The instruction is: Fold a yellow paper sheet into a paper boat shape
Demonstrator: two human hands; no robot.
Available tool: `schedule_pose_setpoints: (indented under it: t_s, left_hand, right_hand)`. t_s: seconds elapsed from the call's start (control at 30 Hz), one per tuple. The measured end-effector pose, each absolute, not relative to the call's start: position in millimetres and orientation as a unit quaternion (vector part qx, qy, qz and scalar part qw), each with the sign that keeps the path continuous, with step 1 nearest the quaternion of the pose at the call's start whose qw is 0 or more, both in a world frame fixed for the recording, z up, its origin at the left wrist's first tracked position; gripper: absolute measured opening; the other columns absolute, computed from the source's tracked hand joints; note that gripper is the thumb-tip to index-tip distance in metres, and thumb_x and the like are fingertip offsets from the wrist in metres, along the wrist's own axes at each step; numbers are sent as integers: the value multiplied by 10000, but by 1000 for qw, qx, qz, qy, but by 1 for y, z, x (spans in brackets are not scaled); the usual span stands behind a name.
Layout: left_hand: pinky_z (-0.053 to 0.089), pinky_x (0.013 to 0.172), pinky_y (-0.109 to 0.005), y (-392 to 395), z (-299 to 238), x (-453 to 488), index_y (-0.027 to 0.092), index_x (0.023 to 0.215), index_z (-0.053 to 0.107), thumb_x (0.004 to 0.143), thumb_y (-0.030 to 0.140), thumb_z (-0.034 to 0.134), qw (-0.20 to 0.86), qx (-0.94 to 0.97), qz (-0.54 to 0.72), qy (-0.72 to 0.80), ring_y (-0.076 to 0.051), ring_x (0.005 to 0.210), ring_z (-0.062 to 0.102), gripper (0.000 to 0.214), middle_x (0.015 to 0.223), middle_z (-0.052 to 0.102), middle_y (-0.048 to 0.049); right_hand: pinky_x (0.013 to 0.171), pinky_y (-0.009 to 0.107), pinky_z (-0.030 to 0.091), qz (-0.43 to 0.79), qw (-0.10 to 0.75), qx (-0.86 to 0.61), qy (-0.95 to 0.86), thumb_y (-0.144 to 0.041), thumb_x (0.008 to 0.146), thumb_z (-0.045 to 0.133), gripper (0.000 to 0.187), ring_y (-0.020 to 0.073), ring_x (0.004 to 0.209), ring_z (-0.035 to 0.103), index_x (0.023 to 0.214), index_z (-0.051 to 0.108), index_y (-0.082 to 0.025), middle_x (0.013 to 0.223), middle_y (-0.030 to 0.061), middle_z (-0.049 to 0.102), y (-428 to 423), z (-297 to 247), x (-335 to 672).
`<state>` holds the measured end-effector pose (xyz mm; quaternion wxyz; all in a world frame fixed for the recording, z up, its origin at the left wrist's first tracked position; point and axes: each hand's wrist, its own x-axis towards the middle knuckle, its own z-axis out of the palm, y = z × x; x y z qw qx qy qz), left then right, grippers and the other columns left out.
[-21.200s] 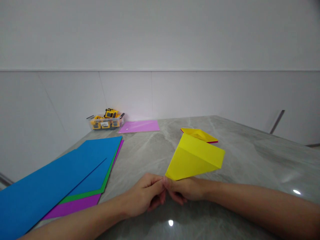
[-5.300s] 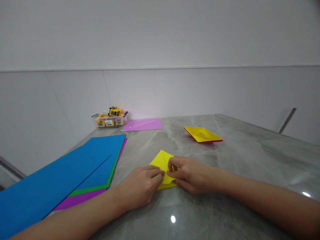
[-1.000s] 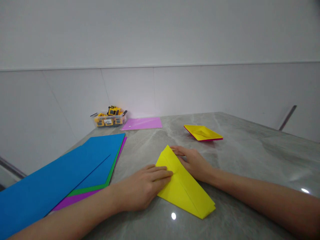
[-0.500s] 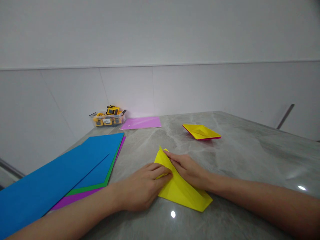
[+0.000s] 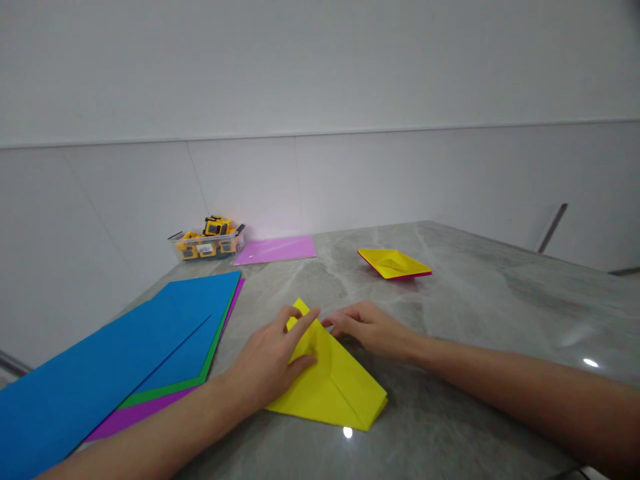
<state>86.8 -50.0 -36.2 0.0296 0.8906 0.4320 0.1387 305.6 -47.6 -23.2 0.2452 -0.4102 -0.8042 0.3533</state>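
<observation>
Left hand (image 5: 273,360): laid over the left part of a folded yellow paper (image 5: 335,383), thumb and fingers spread, not clenched. Right hand (image 5: 373,327): fingers bent at the paper's upper right edge — whether they pinch it cannot be determined. The paper lies on the grey marbled table (image 5: 465,313), in front of the person, with a crease running toward its near right corner. Beyond it, well apart, sits a folded paper boat (image 5: 395,263), yellow inside with a red underside. At left, blue sheets (image 5: 125,340) overlie a green sheet (image 5: 163,391) and a purple sheet (image 5: 135,413). Near the wall: a pink sheet (image 5: 277,251) beside a clear plastic box (image 5: 205,248) — labelled, holding yellow toy vehicles (image 5: 217,227).
</observation>
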Motion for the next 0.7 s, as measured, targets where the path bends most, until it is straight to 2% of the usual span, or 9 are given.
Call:
schedule_pose_setpoints:
  t_s: [0.07,0.1,0.13,0.2,0.27,0.33,0.5,0.6,0.7]
  left_hand:
    - [518,837,-448,-52,-34,87,306,1423,303,863,293,566,4,889,147,434,-259,1008,604,619,1432,349,-140]
    - [492,884,-466,-53,-32,87,288,1397,355,854,304,579,-10,893,157,422,-290,1104,553,587,1461,311,-142]
    - [447,942,-488,-54,-29,86,262,1344,433,843,325,595,-24,900,166,403,-318,1193,481,531,1461,323,-137]
    - [346,1020,-523,-54,-22,85,225,1181,569,827,395,611,-28,912,169,372,-333,1255,405,395,1359,472,-119]
    - [336,1002,-521,-52,-15,85,211,1064,616,814,478,611,14,911,155,382,-301,1130,514,366,1140,630,-91]
    - [359,961,-480,-49,-12,84,206,1025,624,782,498,645,66,900,137,409,-259,985,591,381,1009,682,-57]
    - [423,763,-327,-44,-16,84,219,939,649,743,324,708,126,883,88,443,-217,860,629,230,913,694,-3]
    - [396,772,-344,-43,-18,84,201,872,650,790,257,671,52,903,90,417,-209,835,619,102,862,670,-6]
    - [358,822,-402,-43,-19,83,175,824,634,841,230,623,-67,919,93,378,-217,828,601,58,827,646,-24]
  right_hand:
    - [571,230,407,399,224,-384,-802,-286,832,571,292,145,665,575,1080,634,-146,763,3,648,-54,-21,303]
    - [612,234,434,400,218,-374,-808,-221,776,619,403,156,732,599,1174,587,-166,865,11,670,-57,-21,302]
    - [678,249,458,389,213,-373,-815,-156,737,631,515,169,818,613,1243,541,-183,978,25,675,-59,-22,302]
    - [823,295,461,325,208,-397,-833,-71,726,582,576,192,971,603,1286,513,-186,1139,61,646,-59,-23,303]
    - [908,329,428,232,191,-409,-862,-35,736,541,532,202,1035,584,1250,553,-172,1152,79,643,-55,-24,307]
    - [927,355,408,126,169,-388,-897,-11,735,519,477,207,1025,581,1179,598,-166,1077,79,662,-50,-24,311]
    - [859,359,430,-20,134,-352,-926,-32,738,540,377,220,947,586,1093,605,-142,998,91,655,-49,-23,311]
    - [843,348,442,-19,140,-359,-923,-146,825,558,231,218,923,594,1051,605,-131,985,95,656,-53,-21,306]
    - [802,325,448,3,156,-378,-912,-240,837,614,219,213,907,605,1032,600,-141,967,76,665,-52,-22,303]
